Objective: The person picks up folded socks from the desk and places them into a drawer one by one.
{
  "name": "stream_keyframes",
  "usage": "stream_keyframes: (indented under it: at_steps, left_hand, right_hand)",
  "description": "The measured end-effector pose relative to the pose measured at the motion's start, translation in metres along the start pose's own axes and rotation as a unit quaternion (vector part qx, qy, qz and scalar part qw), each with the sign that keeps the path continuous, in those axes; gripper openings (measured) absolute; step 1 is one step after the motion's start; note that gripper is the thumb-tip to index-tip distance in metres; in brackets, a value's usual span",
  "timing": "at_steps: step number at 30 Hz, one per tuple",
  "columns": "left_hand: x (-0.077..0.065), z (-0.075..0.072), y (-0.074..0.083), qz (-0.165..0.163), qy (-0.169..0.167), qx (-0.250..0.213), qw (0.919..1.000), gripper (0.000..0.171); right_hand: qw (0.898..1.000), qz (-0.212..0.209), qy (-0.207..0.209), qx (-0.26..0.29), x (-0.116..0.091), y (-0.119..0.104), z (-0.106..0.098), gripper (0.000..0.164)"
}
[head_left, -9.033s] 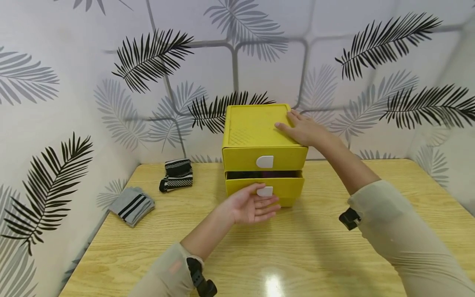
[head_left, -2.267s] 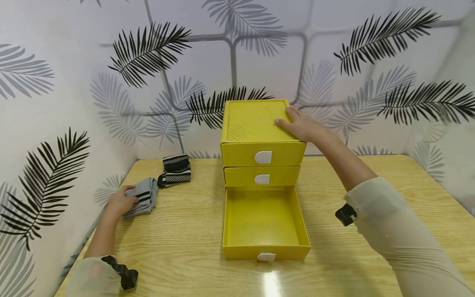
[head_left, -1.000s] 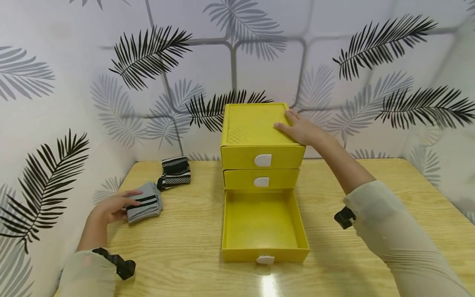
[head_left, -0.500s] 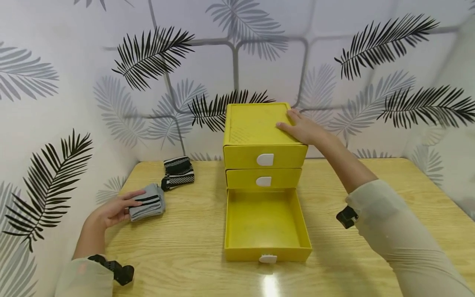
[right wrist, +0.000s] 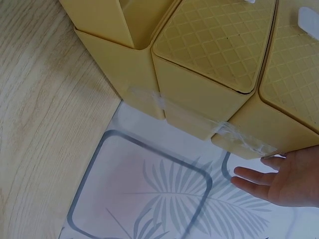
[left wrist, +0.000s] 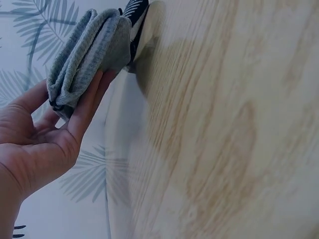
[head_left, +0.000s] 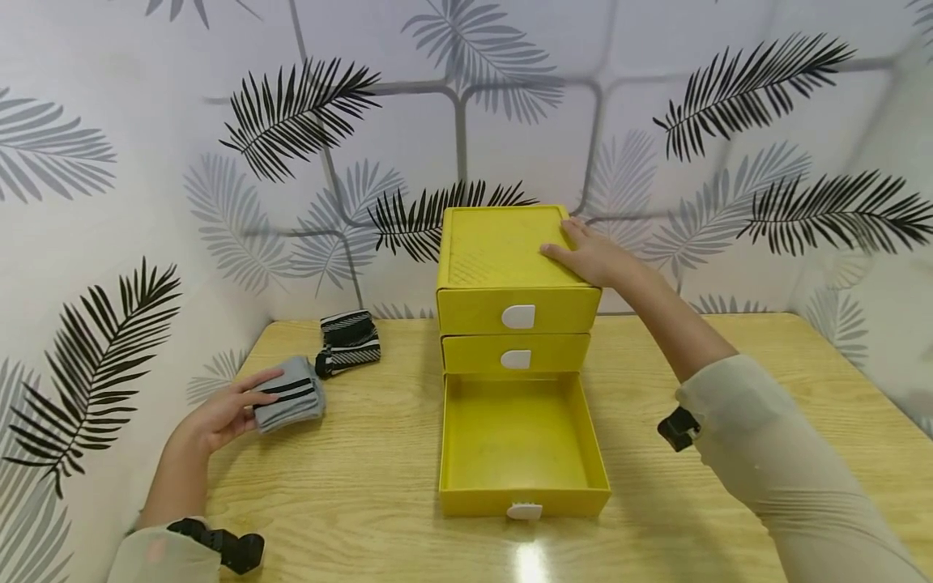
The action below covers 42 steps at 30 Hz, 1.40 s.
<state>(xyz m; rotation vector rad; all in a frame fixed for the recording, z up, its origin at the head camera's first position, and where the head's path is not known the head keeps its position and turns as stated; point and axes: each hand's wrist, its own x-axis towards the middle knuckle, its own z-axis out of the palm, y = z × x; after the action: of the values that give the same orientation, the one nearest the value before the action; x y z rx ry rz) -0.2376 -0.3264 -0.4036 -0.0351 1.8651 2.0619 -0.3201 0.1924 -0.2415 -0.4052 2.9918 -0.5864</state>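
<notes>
My left hand (head_left: 224,411) pinches a folded pair of grey socks (head_left: 290,394) with black stripes between thumb and fingers, at the left of the table. In the left wrist view, the ribbed layers of the grey socks (left wrist: 82,55) stand tilted above the fingertips. My right hand (head_left: 592,255) rests on the top right edge of a yellow drawer cabinet (head_left: 503,243), thumb on the lid and fingers over the side. The bottom drawer (head_left: 525,502) is pulled out, its bare floor showing. The two drawers above it are closed.
A folded black-and-white patterned pair of socks (head_left: 350,342) lies just behind the grey pair. Clear tape (right wrist: 199,119) runs across the cabinet's side. The wooden table (head_left: 350,486) meets a leaf-patterned wall covering (head_left: 510,146) at the back and left.
The middle drawer, ajar before, is closed, and the bottom one stands pulled out. My left hand has left the drawers, gripped the grey socks and shifted them slightly right. My right hand stays.
</notes>
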Motion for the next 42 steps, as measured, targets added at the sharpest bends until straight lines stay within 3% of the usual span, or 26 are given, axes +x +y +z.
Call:
stream_keyframes:
  at_steps: [7,18,25,32,38,42]
  left_hand:
    - [-0.005,0.007,0.003,0.016,0.007,0.004,0.9998,0.036]
    - [-0.017,0.027,0.016,0.053,-0.030,-0.051,0.9969,0.040]
    - [-0.022,0.053,0.025,0.066,-0.054,-0.048,0.9952,0.041]
    - [-0.027,0.081,0.029,0.078,-0.105,-0.035,0.9908,0.044]
    - [-0.031,0.106,0.031,0.077,-0.131,0.001,0.9883,0.047]
    - [-0.031,0.121,0.030,0.069,-0.157,-0.012,0.9851,0.048]
  right_hand:
    - [1.000,-0.005,0.002,0.001,-0.001,0.000,0.001,0.078]
    - [1.000,-0.002,-0.001,0.004,0.001,0.002,0.001,0.079]
    - [1.000,-0.003,-0.001,0.006,0.000,0.001,0.001,0.078]
    - [1.000,-0.005,-0.005,0.008,-0.001,0.001,0.000,0.078]
    - [1.000,-0.001,-0.005,0.012,-0.001,0.000,0.000,0.079]
    - [1.000,-0.001,-0.004,0.013,-0.001,0.000,0.000,0.078]
